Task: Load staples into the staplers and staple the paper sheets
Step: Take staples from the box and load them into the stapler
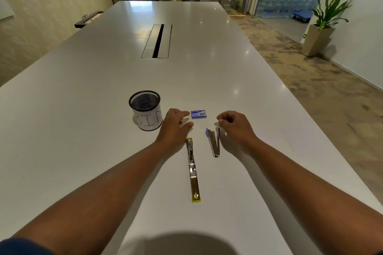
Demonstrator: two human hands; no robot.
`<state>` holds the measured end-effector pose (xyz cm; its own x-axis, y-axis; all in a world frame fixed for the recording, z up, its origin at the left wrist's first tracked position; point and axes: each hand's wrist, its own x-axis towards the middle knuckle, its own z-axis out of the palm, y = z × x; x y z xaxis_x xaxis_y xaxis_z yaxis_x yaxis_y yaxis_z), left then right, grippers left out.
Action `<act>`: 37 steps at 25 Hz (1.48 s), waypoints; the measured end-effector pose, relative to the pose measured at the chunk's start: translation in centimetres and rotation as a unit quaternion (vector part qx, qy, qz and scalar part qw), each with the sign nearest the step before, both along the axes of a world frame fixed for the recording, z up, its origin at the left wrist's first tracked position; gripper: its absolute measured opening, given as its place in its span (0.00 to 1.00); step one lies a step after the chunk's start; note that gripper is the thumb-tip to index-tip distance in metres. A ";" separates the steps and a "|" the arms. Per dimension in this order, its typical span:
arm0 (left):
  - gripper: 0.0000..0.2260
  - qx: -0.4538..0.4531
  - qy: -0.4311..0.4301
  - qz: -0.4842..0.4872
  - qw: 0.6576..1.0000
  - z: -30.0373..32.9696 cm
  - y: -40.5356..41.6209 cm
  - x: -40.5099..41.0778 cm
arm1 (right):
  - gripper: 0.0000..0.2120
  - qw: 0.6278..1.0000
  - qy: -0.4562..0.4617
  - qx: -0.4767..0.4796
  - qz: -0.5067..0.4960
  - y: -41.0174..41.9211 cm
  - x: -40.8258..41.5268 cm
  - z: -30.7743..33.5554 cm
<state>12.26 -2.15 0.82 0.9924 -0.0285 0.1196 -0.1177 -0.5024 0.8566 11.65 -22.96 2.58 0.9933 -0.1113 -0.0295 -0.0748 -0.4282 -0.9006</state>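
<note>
A: Where's the staple box (199, 114)?

B: Flat on the tabletop (83, 130), closed as far as I can see. Take it as the landmark: the left hand (175, 123) is just to its left, fingers straight and relaxed, one fingertip at the box's left edge, gripping nothing.

A: And the right hand (234, 125)?

B: Right of the box and a little nearer the person, fingers curled, thumb against forefinger. Whether they pinch something small, I cannot tell.

A: The staplers?

B: Both nearer than the box: the blue-tipped stapler (214, 143) lies partly open, the yellow-tipped stapler (192, 168) is folded out flat. A mesh cup (146, 109) stands further left of the box.

A: So loading is under way?

B: I'd judge it's just starting. Next, grip the box and draw out a strip.
</note>
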 end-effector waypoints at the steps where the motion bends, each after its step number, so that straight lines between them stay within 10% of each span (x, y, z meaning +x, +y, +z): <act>1: 0.18 0.006 0.002 0.000 1.000 0.1 -0.2 0.9 | 0.07 1.000 0.017 0.018 0.001 -0.1 0.9 -0.2; 8: 0.27 0.114 -0.007 -0.049 0.992 -0.1 -0.8 6.0 | 0.13 0.992 0.025 -0.092 0.086 0.2 5.9 -1.2; 15: 0.14 0.184 -0.016 -0.075 0.980 -0.3 -0.7 8.0 | 0.25 0.969 0.050 -0.176 0.167 0.1 8.1 -1.1; 37: 0.16 0.068 -0.015 -0.033 0.997 -1.6 0.4 5.4 | 0.06 0.976 0.013 -0.174 0.134 0.3 7.4 -1.2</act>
<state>17.64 -1.77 -0.77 0.9837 -0.1123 0.1406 -0.1799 -0.6042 0.7763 19.02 -22.70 1.43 0.9876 0.1436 -0.0626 0.0598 -0.7146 -0.6970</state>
